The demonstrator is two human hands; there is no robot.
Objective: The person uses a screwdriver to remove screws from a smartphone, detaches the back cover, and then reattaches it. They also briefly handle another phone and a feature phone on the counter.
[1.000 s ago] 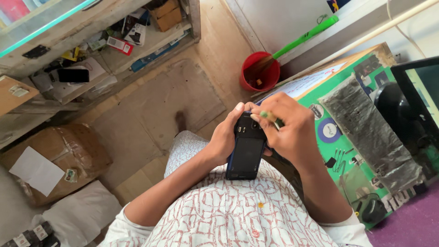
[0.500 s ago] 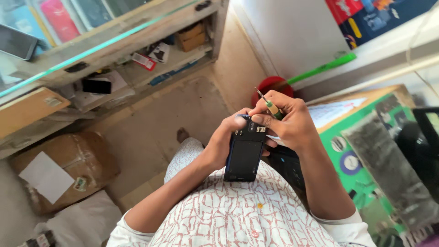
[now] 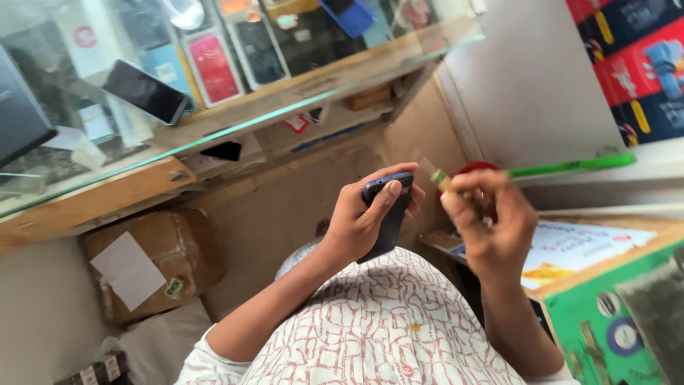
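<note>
Above the lap, left hand (image 3: 360, 221) grips a dark slab-shaped phone (image 3: 388, 214); right hand (image 3: 488, 221) pinches a small blurred tool (image 3: 442, 180), best steadied first.

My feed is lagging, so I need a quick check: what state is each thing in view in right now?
Left hand: closed around the dark phone, thumb on its top end.
Dark phone: held upright above the lap, clear of the green bench.
Right hand: lifted off the phone, fingers pinching a small tool, motion-blurred.
Cardboard box: shut, on the floor.
Red bucket: on the floor, mostly hidden behind the right hand.
</note>
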